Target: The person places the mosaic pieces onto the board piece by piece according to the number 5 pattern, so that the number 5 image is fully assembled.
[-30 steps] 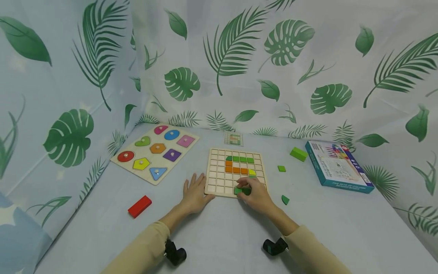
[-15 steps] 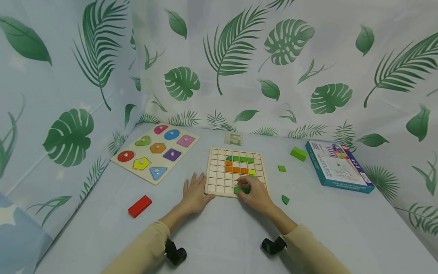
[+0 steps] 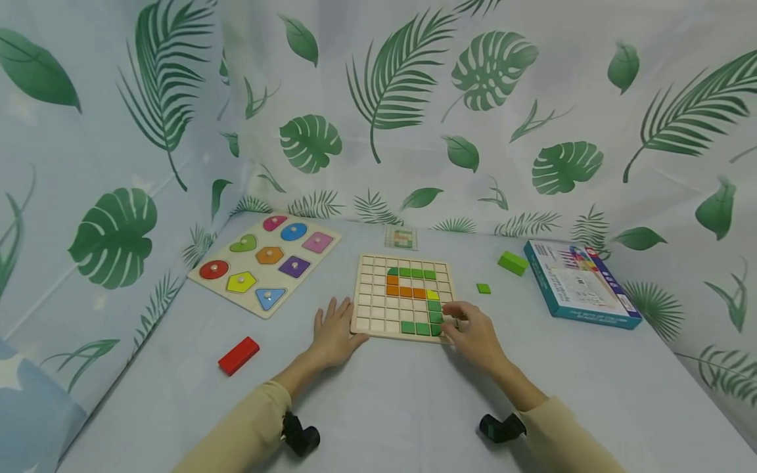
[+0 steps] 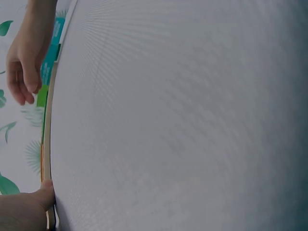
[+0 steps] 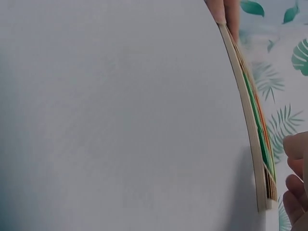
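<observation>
A wooden grid board (image 3: pixel 372 322) lies in front of me with orange, yellow and green tiles in its cells. My left hand (image 3: pixel 332 335) rests beside its left edge, fingers spread. The thumb (image 4: pixel 44 193) touches the board's near edge in the left wrist view. My right hand (image 3: pixel 476 334) hovers at the board's right edge, fingers loosely bent, with nothing seen between them. Beside its fingertips are a dark green rounded tile (image 3: pixel 436 329) in the near row and a green tile (image 3: pixel 434 306) farther up.
Right of the board lie a small green tile (image 3: pixel 483 288), a green block (image 3: pixel 512 263) and a boxed set (image 3: pixel 582 282). A shape puzzle (image 3: pixel 251 303) and a red block (image 3: pixel 239 356) are on the left. A pattern card (image 3: pixel 401 238) lies behind the board.
My right hand has lifted off the near-row tiles and moved right, uncovering the rounded tile. The loose green quarter-round piece on the table is now out of sight. The left hand stays put.
</observation>
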`<state>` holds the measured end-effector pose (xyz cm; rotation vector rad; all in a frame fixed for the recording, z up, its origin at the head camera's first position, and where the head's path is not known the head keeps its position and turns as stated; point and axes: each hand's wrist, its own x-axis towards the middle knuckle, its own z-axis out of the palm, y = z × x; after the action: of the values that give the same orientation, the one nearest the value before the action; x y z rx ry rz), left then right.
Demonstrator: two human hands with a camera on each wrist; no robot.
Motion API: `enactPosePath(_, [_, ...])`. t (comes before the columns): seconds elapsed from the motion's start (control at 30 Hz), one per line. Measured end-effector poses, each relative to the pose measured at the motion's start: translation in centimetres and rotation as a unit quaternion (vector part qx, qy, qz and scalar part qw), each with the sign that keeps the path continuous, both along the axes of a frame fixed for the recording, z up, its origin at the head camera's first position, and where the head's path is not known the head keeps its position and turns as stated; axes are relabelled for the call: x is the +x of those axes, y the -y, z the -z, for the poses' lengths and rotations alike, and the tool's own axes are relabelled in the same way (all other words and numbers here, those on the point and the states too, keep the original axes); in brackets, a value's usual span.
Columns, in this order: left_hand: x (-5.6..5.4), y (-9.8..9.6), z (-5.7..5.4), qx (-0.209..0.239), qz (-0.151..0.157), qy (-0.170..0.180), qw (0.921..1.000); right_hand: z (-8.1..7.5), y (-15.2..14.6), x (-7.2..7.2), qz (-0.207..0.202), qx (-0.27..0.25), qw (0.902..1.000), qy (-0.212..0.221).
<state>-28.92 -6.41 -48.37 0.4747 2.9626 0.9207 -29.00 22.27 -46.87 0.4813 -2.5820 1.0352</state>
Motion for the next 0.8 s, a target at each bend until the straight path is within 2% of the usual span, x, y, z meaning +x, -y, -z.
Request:
enactPosePath(0.27, [0.0,-0.1,0.0,0.000,0.001,0.004,1.0000,0.4,-2.8,0.8,0.040,0.026,0.9988,0.013])
enactPosePath(0.47, [-0.1,0.0,0.0,-0.006,-0.003,0.006,1.0000,0.8,-4.6,1.2,0.068,0.054,0.9955,0.039])
enactPosePath(0.6, [-0.2,0.0,0.0,-0.010,-0.003,0.007,0.9999,0.7,-5.5,1.5,0.065,0.061,0.9947,0.051])
enactPosePath(0.8, [-0.1,-0.1,0.0,-0.009,-0.006,0.009,0.9999,0.7,-6.7,1.6,0.069,0.077,0.9936,0.045])
